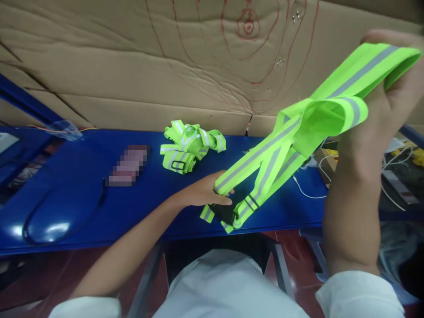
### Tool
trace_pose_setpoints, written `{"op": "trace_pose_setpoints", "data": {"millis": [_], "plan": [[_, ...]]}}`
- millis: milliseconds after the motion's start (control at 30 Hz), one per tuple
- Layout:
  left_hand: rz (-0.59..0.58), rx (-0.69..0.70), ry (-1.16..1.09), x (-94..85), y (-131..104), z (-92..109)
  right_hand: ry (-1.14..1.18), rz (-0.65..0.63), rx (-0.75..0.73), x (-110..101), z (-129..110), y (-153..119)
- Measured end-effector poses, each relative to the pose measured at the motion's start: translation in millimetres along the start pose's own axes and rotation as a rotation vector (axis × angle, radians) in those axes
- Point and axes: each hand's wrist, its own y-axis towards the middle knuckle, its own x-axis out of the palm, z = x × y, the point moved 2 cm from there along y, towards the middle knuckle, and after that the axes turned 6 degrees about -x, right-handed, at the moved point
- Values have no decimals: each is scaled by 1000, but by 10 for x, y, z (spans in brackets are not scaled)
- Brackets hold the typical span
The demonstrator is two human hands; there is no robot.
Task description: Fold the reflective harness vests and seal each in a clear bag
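A neon-green reflective strap harness [265, 174] with grey stripes stretches between my two hands above the blue table. My left hand [208, 190] grips its lower end near a black buckle [227, 214], with a short strap end hanging below. Raised at the upper right, my right hand [402, 88] has a loop of the webbing over it; the fingers are partly hidden behind the strap. A second reflective harness [190, 145], bundled up with a black slider buckle at its front, lies on the table beyond my left hand.
The blue table [76, 176] holds a blurred-out flat item [129, 165] and a black cable [62, 240] at left. A cardboard wall [115, 66] with red drawn lines stands behind. White cables [309, 194] and clutter lie at right. A blue post [29, 99] slants at left.
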Motion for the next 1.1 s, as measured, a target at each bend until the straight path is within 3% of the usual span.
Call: {"op": "trace_pose_setpoints", "data": {"millis": [33, 67, 100, 167, 267, 367, 467, 567, 667, 733, 833, 967, 1100], "plan": [[34, -10, 31, -65, -37, -12, -36, 169, 92, 65, 56, -106], [79, -31, 70, -125, -64, -36, -65, 222, 185, 166, 113, -221], [148, -55, 110, -178, -81, -71, -86, 184, 285, 289, 179, -337], [364, -88, 172, -259, -88, -166, -105, -77, 421, 551, 325, -565], [616, -82, 163, -288, -69, -321, -50, -374, 425, 822, 419, -878], [592, -61, 128, -271, -55, -402, 37, -510, 318, 948, 94, -1114], [590, -59, 160, -311, -61, -390, 176, -470, 206, 1036, -647, -1276], [605, -40, 138, -361, -26, -363, 283, -564, 165, 1232, -1406, -1454], [564, -33, 82, -346, 21, -357, 270, -617, 193, 1475, -1799, -1641], [610, -30, 137, -309, -9, -346, 270, -633, 189, 1600, -1839, -1740], [708, 48, 399, -236, -151, -315, 324, -638, 177, 1675, -1711, -1816], [596, 29, 483, -215, -262, -389, 439, -646, 131, 1627, -1576, -1843], [556, 28, 400, -317, -110, -427, 541, -679, 67, 1538, -1650, -1880]]}}
